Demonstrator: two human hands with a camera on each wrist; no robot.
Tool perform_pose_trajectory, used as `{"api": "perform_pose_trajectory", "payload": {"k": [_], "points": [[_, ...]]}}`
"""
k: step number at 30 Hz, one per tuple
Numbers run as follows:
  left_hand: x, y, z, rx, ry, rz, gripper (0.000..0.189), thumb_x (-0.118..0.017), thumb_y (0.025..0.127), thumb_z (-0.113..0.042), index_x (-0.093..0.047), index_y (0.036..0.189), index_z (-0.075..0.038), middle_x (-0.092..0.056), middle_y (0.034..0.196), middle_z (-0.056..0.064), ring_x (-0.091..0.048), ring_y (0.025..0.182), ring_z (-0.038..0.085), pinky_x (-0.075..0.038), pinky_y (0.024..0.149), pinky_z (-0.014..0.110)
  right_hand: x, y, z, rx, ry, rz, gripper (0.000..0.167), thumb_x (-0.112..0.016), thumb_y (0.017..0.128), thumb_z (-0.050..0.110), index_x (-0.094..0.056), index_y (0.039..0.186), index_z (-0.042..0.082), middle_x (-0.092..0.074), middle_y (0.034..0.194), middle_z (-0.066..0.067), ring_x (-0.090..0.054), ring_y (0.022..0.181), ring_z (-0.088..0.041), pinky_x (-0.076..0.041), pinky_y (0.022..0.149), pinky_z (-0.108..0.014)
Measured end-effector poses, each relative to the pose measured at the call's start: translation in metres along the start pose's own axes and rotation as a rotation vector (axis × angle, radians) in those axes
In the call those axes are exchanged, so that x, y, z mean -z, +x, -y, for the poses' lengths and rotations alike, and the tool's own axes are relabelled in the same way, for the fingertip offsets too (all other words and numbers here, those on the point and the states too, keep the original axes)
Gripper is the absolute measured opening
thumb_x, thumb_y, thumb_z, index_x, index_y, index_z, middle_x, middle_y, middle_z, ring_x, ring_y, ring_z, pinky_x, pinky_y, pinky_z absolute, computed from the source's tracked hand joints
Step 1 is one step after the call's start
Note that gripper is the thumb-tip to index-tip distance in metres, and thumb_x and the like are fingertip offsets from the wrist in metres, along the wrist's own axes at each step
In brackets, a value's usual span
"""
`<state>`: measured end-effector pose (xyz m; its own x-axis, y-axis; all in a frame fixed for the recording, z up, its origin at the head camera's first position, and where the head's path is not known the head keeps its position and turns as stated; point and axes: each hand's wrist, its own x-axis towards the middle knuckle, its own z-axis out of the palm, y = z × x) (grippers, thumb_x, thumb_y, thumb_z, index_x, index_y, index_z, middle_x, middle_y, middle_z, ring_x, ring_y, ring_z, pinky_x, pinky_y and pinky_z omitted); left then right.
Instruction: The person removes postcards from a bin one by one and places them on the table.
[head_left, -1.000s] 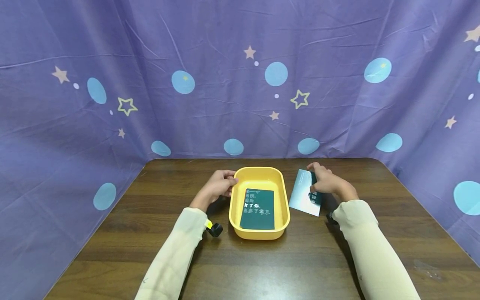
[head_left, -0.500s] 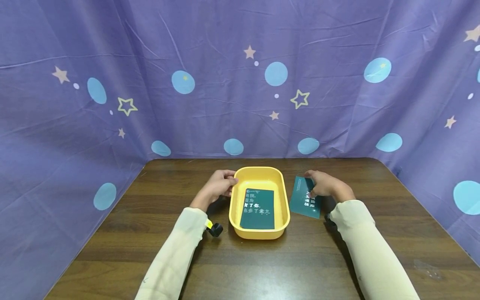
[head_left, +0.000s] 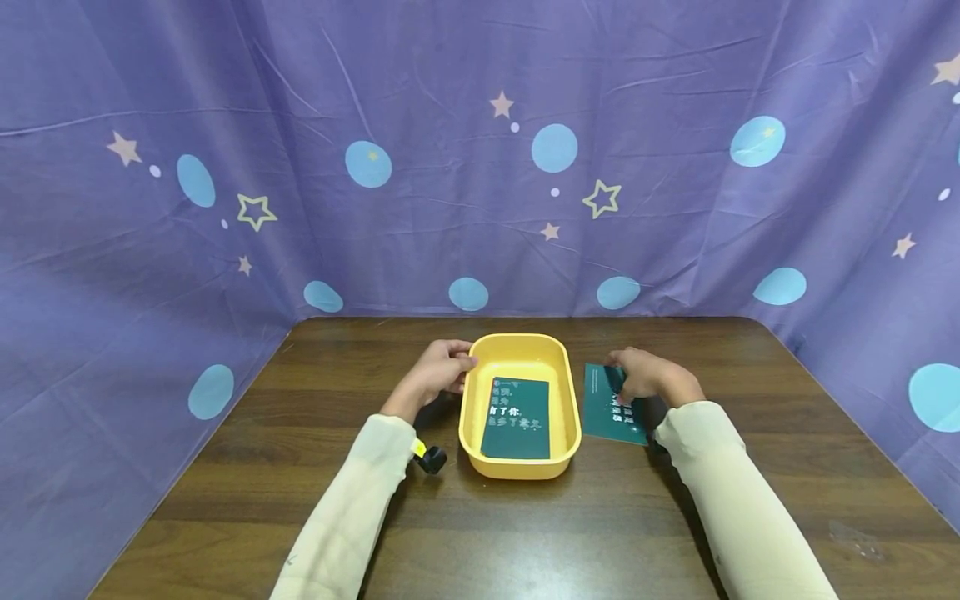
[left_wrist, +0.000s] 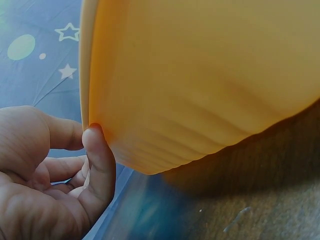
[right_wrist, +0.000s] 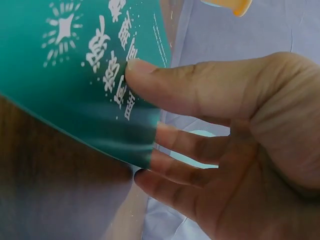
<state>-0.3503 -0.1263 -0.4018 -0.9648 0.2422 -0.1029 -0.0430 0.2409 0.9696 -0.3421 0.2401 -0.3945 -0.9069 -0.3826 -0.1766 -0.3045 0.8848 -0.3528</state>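
Yellow tray (head_left: 520,471) on the surface (head_left: 525,542), one card (head_left: 517,442) inside, has its left rim (left_wrist: 87,60) pinched by my left hand (head_left: 437,367); to its right, my right hand (head_left: 649,375) pinches a green card (head_left: 604,412), fingers (right_wrist: 182,170) nearly closed.

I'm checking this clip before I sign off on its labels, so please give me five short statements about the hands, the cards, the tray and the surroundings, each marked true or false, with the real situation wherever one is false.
1. The left hand grips the edge of the yellow tray. True.
2. The right hand holds nothing. False: it pinches a green card.
3. A second green card lies inside the yellow tray. True.
4. Both cards are stacked together in the yellow tray. False: the pinched one is outside it, on the right in the head view.
5. The curtain behind the table is printed with stars. True.
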Motion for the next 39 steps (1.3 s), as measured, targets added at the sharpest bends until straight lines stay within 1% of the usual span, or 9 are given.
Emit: {"api": "perform_pose_trajectory", "payload": {"k": [7,13,17,21,23,25,32,34,39], "points": [[-0.001,0.000,0.000,0.000,0.005,-0.004,0.039,-0.058,0.102,-0.006,-0.055,0.140,0.005,-0.060,0.105,0.022,-0.057,0.063,0.015,-0.055,0.052,0.024,0.001,0.001,0.000,0.007,0.005,0.003,0.065,-0.086,0.078,0.000,-0.059,0.137,-0.008,-0.059,0.136,-0.028,-0.053,0.128,-0.045,-0.048,0.105,-0.058],[-0.001,-0.001,-0.002,0.001,0.015,-0.006,0.039,-0.058,0.102,-0.006,-0.055,0.140,0.005,-0.060,0.104,0.021,-0.056,0.063,0.014,-0.055,0.053,0.024,0.008,-0.004,0.004,0.052,0.053,-0.149,0.077,-0.083,0.084,0.005,-0.043,0.148,-0.011,-0.050,0.141,-0.033,-0.045,0.133,-0.051,-0.041,0.110,-0.062],[-0.002,-0.001,-0.003,-0.003,0.010,-0.008,0.039,-0.058,0.102,-0.005,-0.055,0.139,0.005,-0.059,0.103,0.020,-0.055,0.063,0.014,-0.054,0.053,0.023,0.014,-0.004,0.012,0.070,0.108,-0.239,0.081,-0.076,0.094,0.018,-0.030,0.155,-0.010,-0.047,0.144,-0.035,-0.041,0.136,-0.051,-0.036,0.113,-0.064],[-0.001,0.000,-0.001,-0.005,-0.008,-0.010,0.039,-0.058,0.101,-0.004,-0.056,0.139,0.004,-0.061,0.104,0.021,-0.057,0.064,0.015,-0.055,0.053,0.023,0.014,0.000,0.021,0.081,0.140,-0.300,0.086,-0.070,0.099,0.031,-0.020,0.159,-0.007,-0.038,0.153,-0.034,-0.026,0.145,-0.052,-0.026,0.118,-0.067],[-0.001,0.000,-0.001,-0.004,-0.016,-0.007,0.040,-0.059,0.101,-0.004,-0.055,0.139,0.005,-0.061,0.105,0.022,-0.057,0.064,0.015,-0.056,0.053,0.023,0.013,0.002,0.026,0.096,0.158,-0.329,0.086,-0.067,0.101,0.034,-0.018,0.159,-0.006,-0.037,0.154,-0.033,-0.023,0.147,-0.051,-0.024,0.119,-0.066],[-0.001,0.000,0.000,-0.002,-0.017,-0.002,0.040,-0.059,0.101,-0.004,-0.055,0.139,0.005,-0.061,0.106,0.023,-0.057,0.063,0.015,-0.056,0.053,0.023,0.011,0.003,0.033,0.118,0.174,-0.357,0.084,-0.065,0.102,0.035,-0.020,0.159,-0.007,-0.036,0.156,-0.032,-0.023,0.148,-0.050,-0.024,0.119,-0.066],[-0.001,-0.001,0.000,-0.003,-0.015,0.001,0.040,-0.059,0.101,-0.005,-0.054,0.140,0.005,-0.060,0.105,0.023,-0.056,0.062,0.014,-0.055,0.052,0.023,0.004,0.006,0.067,0.239,0.162,-0.404,0.080,-0.067,0.100,0.039,-0.031,0.156,-0.006,-0.052,0.141,-0.027,-0.048,0.132,-0.043,-0.043,0.109,-0.060],[-0.001,-0.001,0.000,-0.007,-0.015,0.001,0.040,-0.059,0.101,-0.005,-0.055,0.140,0.005,-0.060,0.104,0.022,-0.055,0.061,0.013,-0.055,0.052,0.023,0.001,0.008,0.076,0.258,0.144,-0.406,0.081,-0.069,0.098,0.040,-0.034,0.155,-0.006,-0.054,0.139,-0.027,-0.049,0.131,-0.042,-0.043,0.110,-0.059],[0.000,0.000,0.000,-0.006,-0.030,0.002,0.040,-0.059,0.101,-0.004,-0.055,0.139,0.006,-0.060,0.101,0.020,-0.055,0.061,0.012,-0.055,0.051,0.022,-0.010,0.012,0.093,0.285,0.089,-0.382,0.079,-0.073,0.096,0.042,-0.041,0.153,-0.002,-0.050,0.145,-0.025,-0.045,0.136,-0.041,-0.041,0.113,-0.057]]}}
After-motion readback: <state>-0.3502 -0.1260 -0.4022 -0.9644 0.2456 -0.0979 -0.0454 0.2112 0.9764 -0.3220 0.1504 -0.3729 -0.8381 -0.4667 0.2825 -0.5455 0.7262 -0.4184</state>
